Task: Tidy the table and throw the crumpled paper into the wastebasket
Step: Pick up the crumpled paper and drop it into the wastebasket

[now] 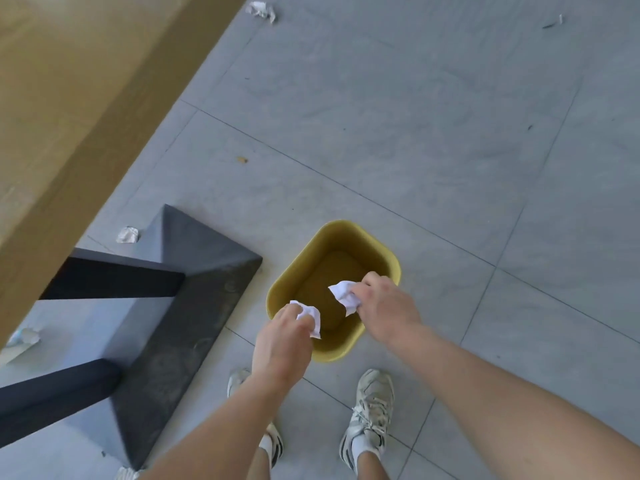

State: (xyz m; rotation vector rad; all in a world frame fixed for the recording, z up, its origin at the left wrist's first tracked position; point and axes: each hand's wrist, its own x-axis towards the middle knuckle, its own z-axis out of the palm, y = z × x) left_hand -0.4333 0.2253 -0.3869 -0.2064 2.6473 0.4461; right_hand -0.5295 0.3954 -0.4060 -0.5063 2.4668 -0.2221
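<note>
A yellow wastebasket stands on the grey tiled floor right in front of my feet. Its inside looks bare. My left hand is over the basket's near rim, shut on a white crumpled paper. My right hand is over the basket's right side, gripping a second crumpled paper that hangs above the opening. The wooden table fills the upper left.
The table's dark metal leg and base sit just left of the basket. Crumpled papers lie on the floor: one by the base, one at far left, one at the top. A small scrap lies top right.
</note>
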